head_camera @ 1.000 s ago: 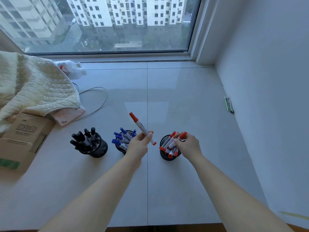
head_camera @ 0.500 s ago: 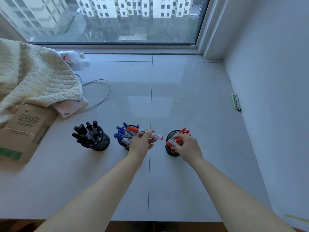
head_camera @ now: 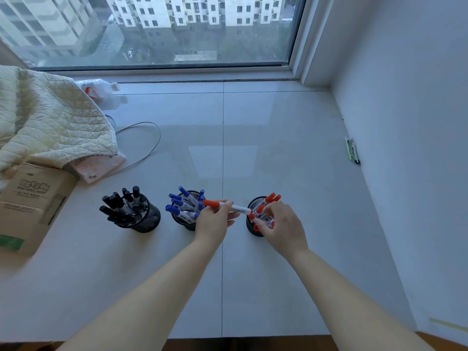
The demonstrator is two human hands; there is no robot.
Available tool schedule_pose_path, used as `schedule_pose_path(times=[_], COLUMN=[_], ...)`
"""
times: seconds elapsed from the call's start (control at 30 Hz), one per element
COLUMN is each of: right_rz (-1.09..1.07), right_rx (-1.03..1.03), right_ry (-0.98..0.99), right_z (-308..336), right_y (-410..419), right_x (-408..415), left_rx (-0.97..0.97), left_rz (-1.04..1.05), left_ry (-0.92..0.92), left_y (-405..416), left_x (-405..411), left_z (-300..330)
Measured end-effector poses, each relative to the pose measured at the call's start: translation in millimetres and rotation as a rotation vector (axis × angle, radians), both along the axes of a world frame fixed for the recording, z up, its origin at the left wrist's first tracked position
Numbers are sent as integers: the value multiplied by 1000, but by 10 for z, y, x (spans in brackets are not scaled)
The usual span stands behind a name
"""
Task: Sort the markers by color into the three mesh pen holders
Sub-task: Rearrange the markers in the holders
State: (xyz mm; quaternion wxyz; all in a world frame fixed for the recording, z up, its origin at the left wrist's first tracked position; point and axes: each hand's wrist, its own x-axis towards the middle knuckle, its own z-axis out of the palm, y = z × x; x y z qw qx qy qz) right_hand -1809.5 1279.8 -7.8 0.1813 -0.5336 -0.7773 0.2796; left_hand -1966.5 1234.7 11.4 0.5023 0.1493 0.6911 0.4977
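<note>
- Nearest, two bare forearms reach forward over the pale tiled desk.
- Just beyond, the left hand pinches a red marker by its white barrel; the marker lies nearly level, its red cap pointing left over the middle holder and its other end touching the rim of the right holder.
- Beside it, the right hand curls its fingers round the red markers standing in the right mesh holder, pressing them aside.
- Between the hands and partly behind the left one, the middle mesh holder carries blue-capped markers.
- Further left, well apart from the hands, the left mesh holder carries black markers.
- At the left edge sits a cardboard box, with a cream quilted blanket draped over its far side.
- Past that, a grey cable loops on the desk, and a plastic bottle lies near the window.
- Against the right wall lie a few thin green and black pens.
- Farthest, the window shows apartment blocks.
</note>
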Motion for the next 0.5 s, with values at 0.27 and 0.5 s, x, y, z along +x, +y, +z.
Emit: schedule_pose_path(times=[0.27,0.5], right_rz=[181,-22], right_rx=[253,98], right_ry=[-298,-66], right_z=[-79,-62], right_y=[-76,0], right_x=[-7,203], left_rx=[-25,-122], left_rz=[-176,-250], left_ry=[327,480], left_y=[-45,-12], left_x=[101,178], left_z=[-108,-118])
